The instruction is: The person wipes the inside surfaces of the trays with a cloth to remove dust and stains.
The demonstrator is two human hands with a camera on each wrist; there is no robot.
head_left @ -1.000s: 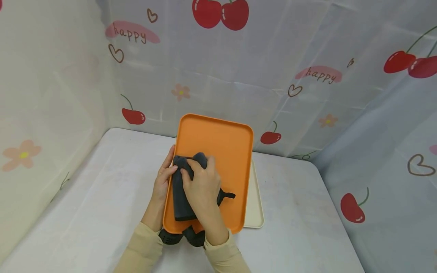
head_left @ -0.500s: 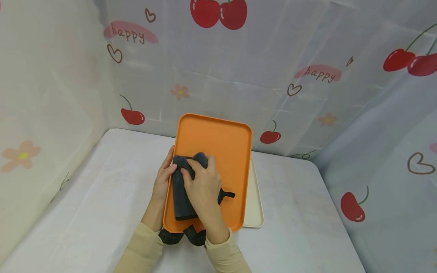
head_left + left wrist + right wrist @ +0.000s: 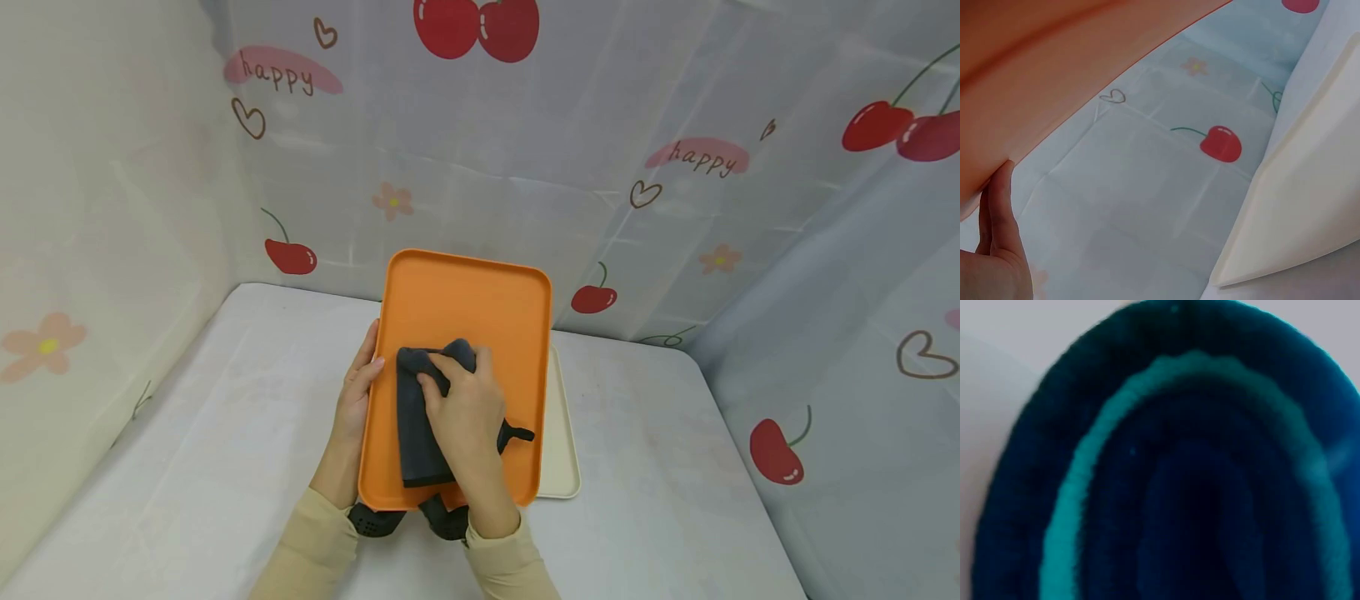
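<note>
In the head view my left hand grips the left edge of an orange tray, thumb over the front rim and fingers behind. The tray is tilted up towards me, raised off the table. My right hand pinches a folded dark grey cloth against the tray's inner face. From the left wrist, the tray's underside shows with my left fingers against it. Dark, blurred cloth folds fill the right wrist view; the right fingers cannot be made out there.
A cream tray lies on the white table, partly hidden behind the orange one. Black wrist gear shows below the orange tray. A curtain printed with cherries rises behind the table and on both sides.
My right hand has slid the grey cloth a little to the right across the orange tray, away from my left thumb. The left hand keeps its hold on the tray's edge.
</note>
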